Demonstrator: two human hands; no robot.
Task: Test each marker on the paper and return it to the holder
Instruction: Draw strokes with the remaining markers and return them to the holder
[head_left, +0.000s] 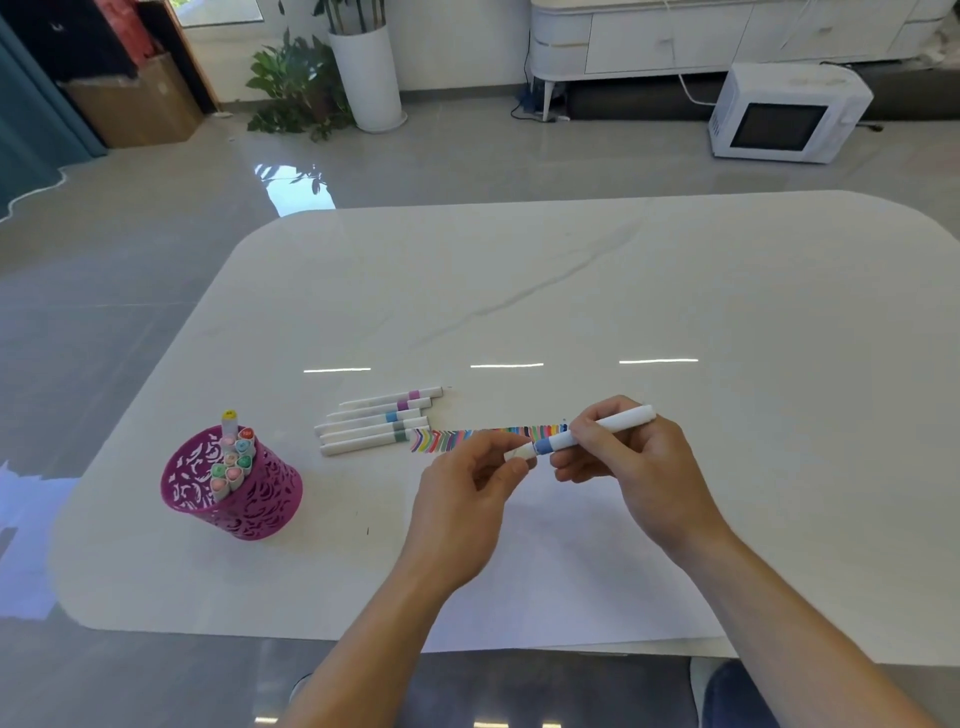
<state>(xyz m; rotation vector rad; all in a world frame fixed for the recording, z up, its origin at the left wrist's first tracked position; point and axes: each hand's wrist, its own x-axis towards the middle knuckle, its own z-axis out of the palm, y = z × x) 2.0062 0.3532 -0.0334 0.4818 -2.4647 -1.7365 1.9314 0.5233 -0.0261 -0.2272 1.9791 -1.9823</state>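
Note:
My right hand (631, 462) grips a white marker with a blue band (597, 430), held level above the paper (571, 571). My left hand (467, 488) pinches the marker's white cap (520, 452) at its left end; the cap sits against the blue band. A row of coloured test strokes (483, 437) runs across the paper just behind my hands. Several white markers (376, 421) lie side by side on the table left of the strokes. The purple cut-out holder (234, 493) stands at the left with several markers upright in it.
The white marble table (571, 291) has rounded corners and its front edge is near me. On the floor beyond it stand a white microwave (784, 111), a potted plant (332, 78) and a cardboard box (135, 101).

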